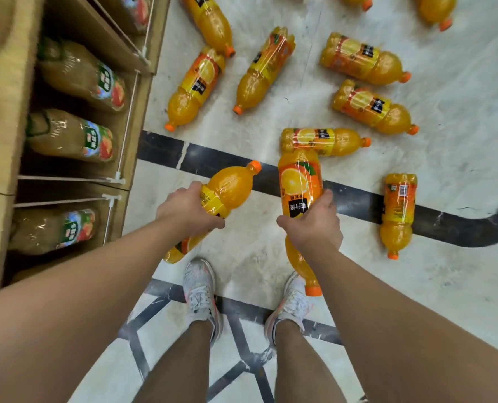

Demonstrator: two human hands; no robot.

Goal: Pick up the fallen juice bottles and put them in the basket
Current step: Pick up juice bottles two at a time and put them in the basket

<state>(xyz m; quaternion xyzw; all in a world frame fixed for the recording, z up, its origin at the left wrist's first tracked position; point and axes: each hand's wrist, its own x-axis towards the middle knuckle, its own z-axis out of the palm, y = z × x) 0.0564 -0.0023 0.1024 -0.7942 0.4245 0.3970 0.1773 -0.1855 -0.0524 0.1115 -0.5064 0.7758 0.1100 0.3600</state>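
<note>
Two juice bottles held, left grip (pixel 188 209) wrapping one (pixel 227 187), right grip (pixel 313 219) seemingly clasping another (pixel 300 184)

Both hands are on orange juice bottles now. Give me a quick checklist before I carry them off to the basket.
1. Left hand grips left bottle: ok.
2. Right hand grips right bottle: ok.
3. Caps on both held bottles: ok.
4. Basket in sight: not ok, none visible.
5. Floor by the shoes free of bottles: ok.
6. Fallen bottles left on the floor: not ok, several remain.
</note>
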